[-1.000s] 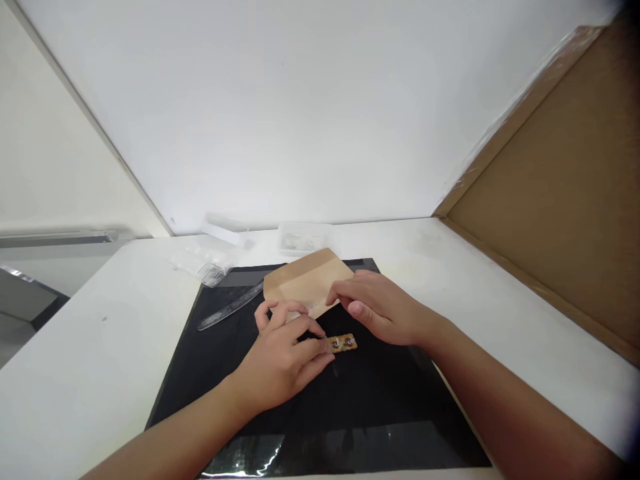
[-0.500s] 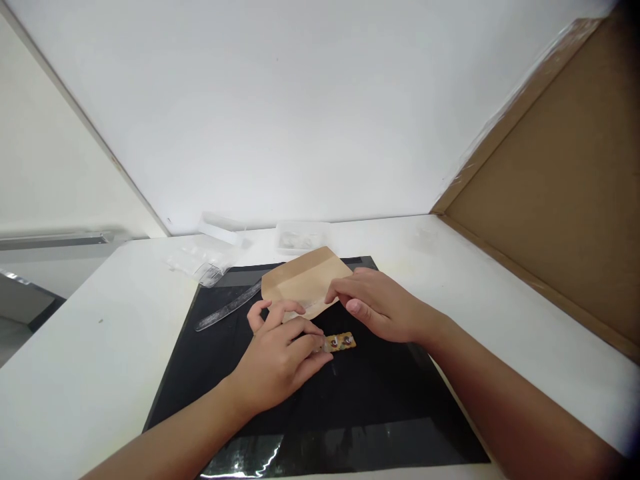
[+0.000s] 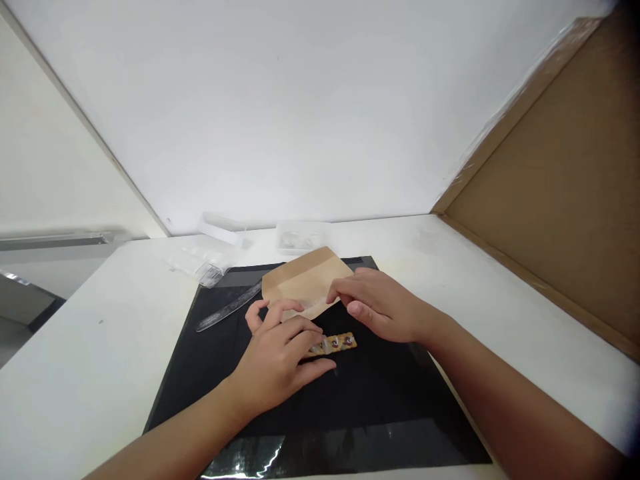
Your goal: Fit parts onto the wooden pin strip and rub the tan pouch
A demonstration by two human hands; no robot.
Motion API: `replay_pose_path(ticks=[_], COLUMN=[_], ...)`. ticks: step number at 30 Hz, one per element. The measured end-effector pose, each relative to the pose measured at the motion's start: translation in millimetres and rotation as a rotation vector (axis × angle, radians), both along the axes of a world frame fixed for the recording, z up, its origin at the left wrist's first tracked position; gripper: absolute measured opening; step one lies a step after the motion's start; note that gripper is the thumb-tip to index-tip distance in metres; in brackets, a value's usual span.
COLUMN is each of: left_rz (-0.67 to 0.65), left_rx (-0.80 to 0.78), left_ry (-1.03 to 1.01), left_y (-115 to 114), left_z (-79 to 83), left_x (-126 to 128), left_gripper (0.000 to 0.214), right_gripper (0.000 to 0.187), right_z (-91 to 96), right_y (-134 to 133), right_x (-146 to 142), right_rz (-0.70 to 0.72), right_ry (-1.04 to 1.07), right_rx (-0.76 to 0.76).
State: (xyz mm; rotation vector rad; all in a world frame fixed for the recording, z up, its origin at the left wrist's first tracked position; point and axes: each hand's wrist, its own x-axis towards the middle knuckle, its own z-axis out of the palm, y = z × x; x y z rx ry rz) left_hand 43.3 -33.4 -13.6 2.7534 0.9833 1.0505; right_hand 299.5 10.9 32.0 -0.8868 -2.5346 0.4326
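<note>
A narrow orange-yellow strip (image 3: pixel 345 341) with wavy edges lies on the black mat; dark red and clear or whitish bits sit on its top. My left hand (image 3: pixel 280 353) is over the strip's left end and hides it. Its fingertips touch the strip, while the thumb is spread away below on the mat. Behind the strip lies a tan piece of paper (image 3: pixel 305 280) with a shiny patch along its near edge. My right hand (image 3: pixel 383 303) rests at the paper's right side, bent fingertips on that edge, thumb apart, nothing visible in its grasp.
A long dark curved strip (image 3: pixel 227 310) lies left of the paper on the black mat (image 3: pixel 380 400). Beyond it are clear plastic packaging (image 3: pixel 205 263), a white box piece (image 3: pixel 220 230) and a clear tray (image 3: pixel 300 238). A brown framed board (image 3: pixel 560 180) leans at the right.
My left thumb has spread away from the fingers, baring more of the orange-yellow strip. My right hand has stayed almost still on the paper.
</note>
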Motion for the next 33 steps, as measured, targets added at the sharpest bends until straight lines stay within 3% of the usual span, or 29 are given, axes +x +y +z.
replay_pose_path(ticks=[5,10,12,19,29,33], left_rz=[0.007,0.132,0.216,0.465,0.459,0.510], left_rx=[0.035,0.049,0.053,0.056,0.111,0.128], left_ry=[-0.042,-0.122,-0.159,-0.193,-0.202,-0.188], left_y=[-0.2,7.4,14.4,42.6,60.2,63.0], left_z=[7.1,11.5,10.7,5.1,-5.4,-3.5], left_x=[-1.3,-13.0,-21.0,-49.3,-64.6,-68.4], left_gripper=[0.035,0.009,0.012,0.021,0.017,0.027], right_gripper=[0.041,0.030,0.027,0.032,0.033,0.031], right_z=[-2.4,-12.9,-17.8,-30.2,-38.6,-44.3], right_y=[2.7,14.3,19.2,28.1,36.7,45.6], right_x=[-2.3,0.3,3.7,12.9,17.6,26.6], right_rz=[-0.096,-0.161,-0.196,-0.235,-0.360,-0.443], right_ry=[-0.021,0.061,0.100,0.077,0.102,0.141], right_rx=[0.065,0.207,0.238,0.282,0.258,0.298])
